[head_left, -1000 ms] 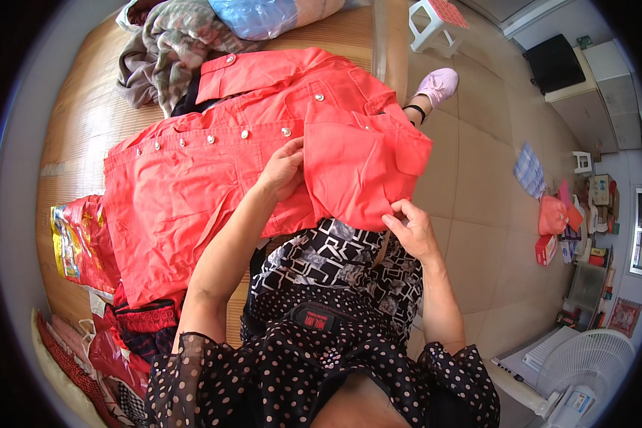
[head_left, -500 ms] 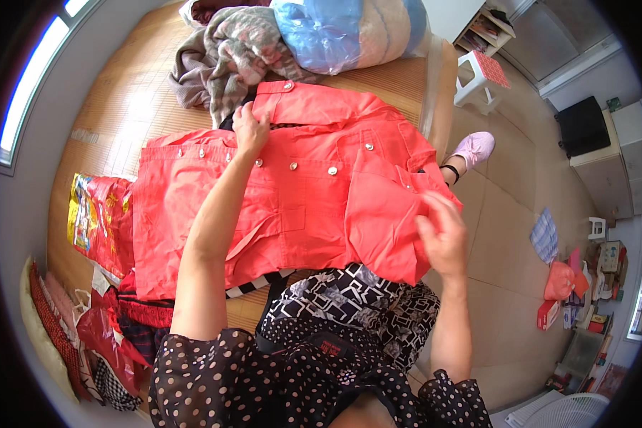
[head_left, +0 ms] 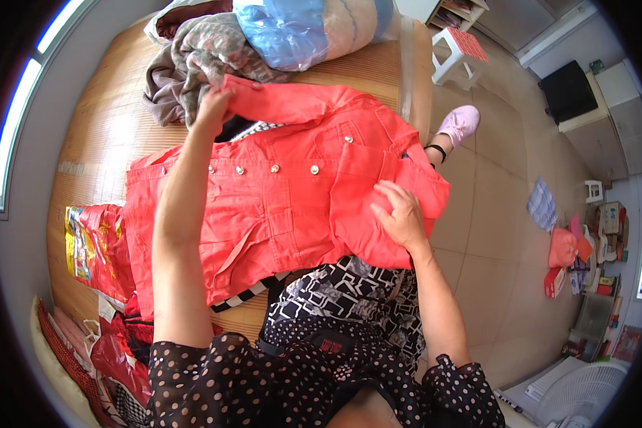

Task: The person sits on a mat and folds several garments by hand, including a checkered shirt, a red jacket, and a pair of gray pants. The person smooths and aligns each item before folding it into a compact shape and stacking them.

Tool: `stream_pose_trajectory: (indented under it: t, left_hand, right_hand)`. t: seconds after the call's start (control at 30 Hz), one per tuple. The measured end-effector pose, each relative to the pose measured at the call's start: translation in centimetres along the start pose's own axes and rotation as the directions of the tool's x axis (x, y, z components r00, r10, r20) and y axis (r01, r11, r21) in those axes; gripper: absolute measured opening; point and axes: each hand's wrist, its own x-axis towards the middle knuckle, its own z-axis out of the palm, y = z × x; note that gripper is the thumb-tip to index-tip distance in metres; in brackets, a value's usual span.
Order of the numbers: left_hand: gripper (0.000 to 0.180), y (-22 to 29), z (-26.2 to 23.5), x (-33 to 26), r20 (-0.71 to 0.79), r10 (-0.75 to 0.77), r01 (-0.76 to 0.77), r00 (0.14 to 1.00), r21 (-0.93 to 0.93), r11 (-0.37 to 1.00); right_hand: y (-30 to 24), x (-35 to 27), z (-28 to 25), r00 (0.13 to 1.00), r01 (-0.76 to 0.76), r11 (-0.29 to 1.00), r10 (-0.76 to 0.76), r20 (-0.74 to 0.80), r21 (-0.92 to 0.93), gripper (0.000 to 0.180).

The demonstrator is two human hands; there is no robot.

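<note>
A coral-red buttoned jacket [head_left: 299, 196] is spread sideways before me, its front and a row of shiny buttons facing up. My left hand [head_left: 215, 105] is closed on the cuff end of its far sleeve [head_left: 285, 101], with the fingers partly blurred. Toward the collar end at the right, my right hand [head_left: 401, 217] touches the jacket with its fingers stretched out, gripping nothing. Black-and-white checked fabric [head_left: 260, 128] shows in the gap between the far sleeve and the body.
Behind the jacket lie a patterned fleece blanket [head_left: 210, 53] and a blue-and-cream bundle in clear plastic [head_left: 299, 32]. A red plastic package [head_left: 103, 246] is at the left. Bags and cloths [head_left: 85, 357] crowd the lower left. A white stool [head_left: 458, 57] stands on the floor.
My left hand has drawn the far sleeve outward to the left, widening the gap beside the body. My right hand has come down from the right edge onto the jacket. The view has shifted slightly.
</note>
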Motion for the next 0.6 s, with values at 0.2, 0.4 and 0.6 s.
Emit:
stream_pose_trajectory:
  t: [0.2,0.4,0.6]
  left_hand:
    - [0.023,8.8,6.3,-13.1,0.536,0.6,-0.539,0.593,-0.289,0.791]
    - [0.041,-4.1,9.2,-24.1,0.939,0.306,-0.916,0.161,0.026,0.4]
    - [0.043,-4.8,9.7,-26.1,0.718,0.527,-0.812,0.454,0.089,0.578]
  right_hand:
    - [2.3,-1.6,-0.4,0.936,0.042,0.676,0.231,-0.266,0.736,0.018]
    - [2.2,-4.6,-2.3,0.738,0.088,0.458,0.566,-0.367,0.885,0.015]
    - [4.4,-8.5,-3.3,0.536,-0.228,0.456,0.796,-0.28,0.86,0.016]
